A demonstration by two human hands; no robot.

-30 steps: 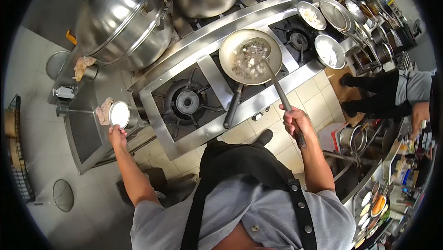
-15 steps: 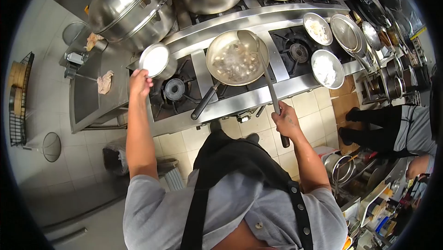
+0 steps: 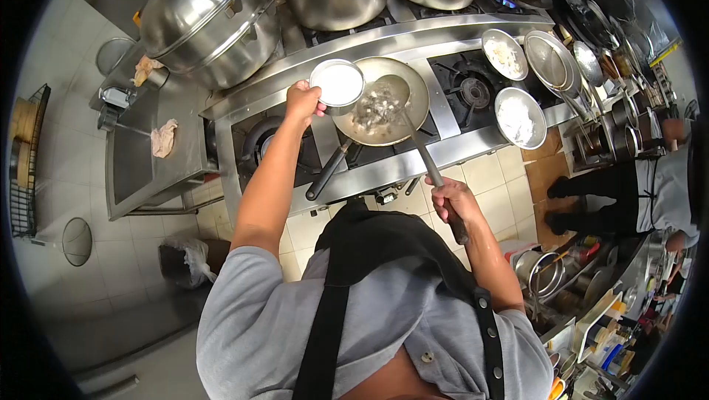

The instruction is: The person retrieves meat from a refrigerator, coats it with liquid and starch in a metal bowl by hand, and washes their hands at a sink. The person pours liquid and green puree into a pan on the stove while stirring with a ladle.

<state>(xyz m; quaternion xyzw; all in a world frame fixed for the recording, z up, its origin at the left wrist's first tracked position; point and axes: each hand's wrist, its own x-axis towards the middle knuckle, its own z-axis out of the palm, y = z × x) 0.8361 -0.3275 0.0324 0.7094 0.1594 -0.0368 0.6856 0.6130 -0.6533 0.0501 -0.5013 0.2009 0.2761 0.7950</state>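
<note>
Your left hand (image 3: 304, 100) grips a container (image 3: 340, 110) of white contents, overlapping in view the left rim of the pan (image 3: 418, 97), where the ladle (image 3: 424, 152) dips, your right hand (image 3: 452, 200) closed round its handle beyond the stove's front edge (image 3: 461, 143), a gap over the burner (image 3: 473, 92) separating pan from metal bowl (image 3: 538, 121).

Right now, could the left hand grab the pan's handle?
Probably not: the left hand is occupied holding the container, though the handle itself looks uncovered and lies close by.
</note>
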